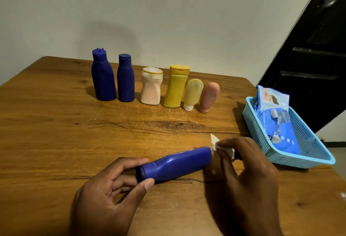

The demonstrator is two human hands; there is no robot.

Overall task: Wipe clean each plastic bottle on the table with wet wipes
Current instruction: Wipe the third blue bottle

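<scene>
Bottle (177, 162) lies base rightward, left hand (110, 185) gripping cap, right hand (245, 166) pinching wipe (217, 145).

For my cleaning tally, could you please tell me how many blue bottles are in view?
3. Two stand upright at the left end of the back row: the taller blue bottle and the shorter blue bottle beside it. The third blue bottle lies sideways, gripped by the left hand. None seems hidden.

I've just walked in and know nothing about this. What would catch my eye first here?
Probably the dark blue plastic bottle lying sideways near the front of the wooden table, gripped at its cap by the left hand while the right hand holds a crumpled white wipe at its base. Behind stands a row of six coloured bottles; a light blue basket sits right.
</scene>
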